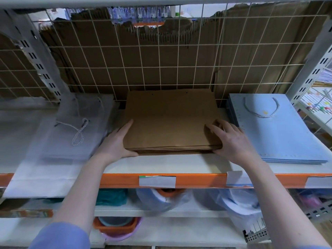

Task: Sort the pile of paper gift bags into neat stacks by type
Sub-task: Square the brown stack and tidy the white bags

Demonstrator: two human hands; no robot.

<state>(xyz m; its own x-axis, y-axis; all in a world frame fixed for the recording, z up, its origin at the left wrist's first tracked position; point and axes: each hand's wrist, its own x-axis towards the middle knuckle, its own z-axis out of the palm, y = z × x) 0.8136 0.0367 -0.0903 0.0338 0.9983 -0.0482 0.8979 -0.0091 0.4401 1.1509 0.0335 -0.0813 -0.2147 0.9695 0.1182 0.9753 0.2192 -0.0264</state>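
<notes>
Sorting looks nearly done: three stacks on the shelf (161,164). Brown bags (170,123) centre, blue bags (280,133) at 3 o'clock, white bags (71,130) at 9 o'clock; no loose pile in view.

Left hand (116,142) flat against the brown stack's left edge, thumb at its front corner. Right hand (231,139) has fingers (213,128) spread on top, thumb under the front-right corner. Neither closed; squaring, I judge.

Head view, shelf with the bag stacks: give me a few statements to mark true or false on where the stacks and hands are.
1. The brown bag stack lies between the white bags and the blue bag stack. True.
2. Both hands touch the blue stack. False: the left hand and right hand flank the brown stack.
3. The top blue bag shows a rope handle. True.
4. The brown stack stands upright. False: it lies flat on the shelf.
</notes>
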